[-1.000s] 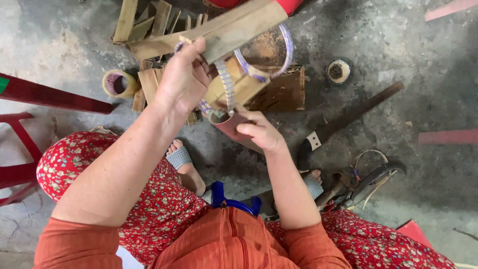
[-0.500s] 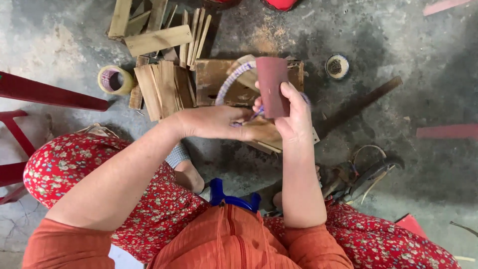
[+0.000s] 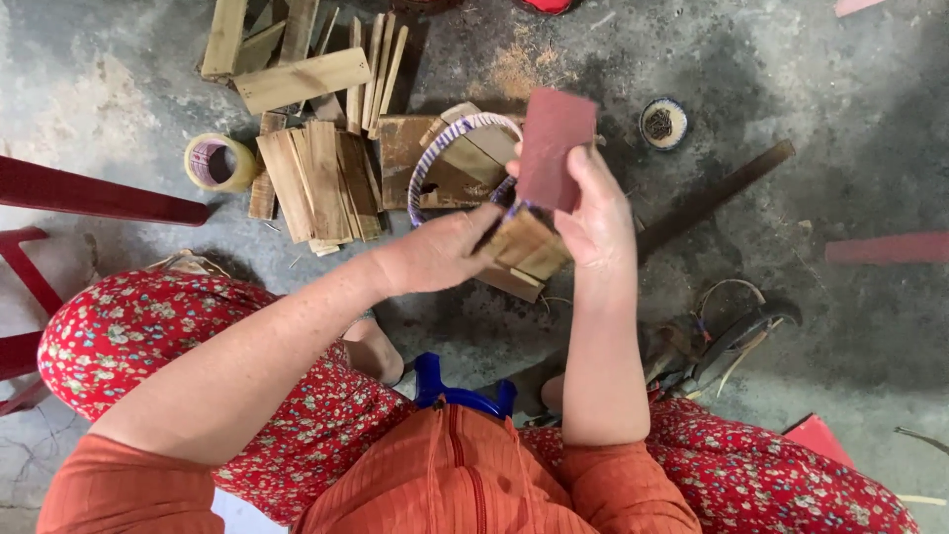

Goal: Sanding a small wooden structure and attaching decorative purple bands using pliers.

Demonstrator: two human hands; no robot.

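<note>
Seated person over a concrete floor (image 3: 811, 89), seen from the head camera. The right hand (image 3: 603, 222) is closed on a sheet of reddish sandpaper (image 3: 554, 148), held upright by thumb and fingers at its lower edge; half a second ago the sheet was curled into a roll, and it now stands flat and spread. The left hand (image 3: 435, 252) is closed on a small bundle of wood pieces (image 3: 524, 247), fingers wrapped over its near end, so that bundle and sandpaper meet between the two hands. A second ago this hand was raised high with a long wooden strip; that strip is no longer held, and the arm has come down to chest level. The change suggests a shift from picking up stock to readying the abrasive against the wood. Behind the hands lie a striped ring (image 3: 445, 148) resting on a wood block (image 3: 405, 158), stacked slats (image 3: 316, 178) and a tape roll (image 3: 217, 163); a small round tin (image 3: 663, 123) and a dark bar (image 3: 712, 198) lie to the right
</note>
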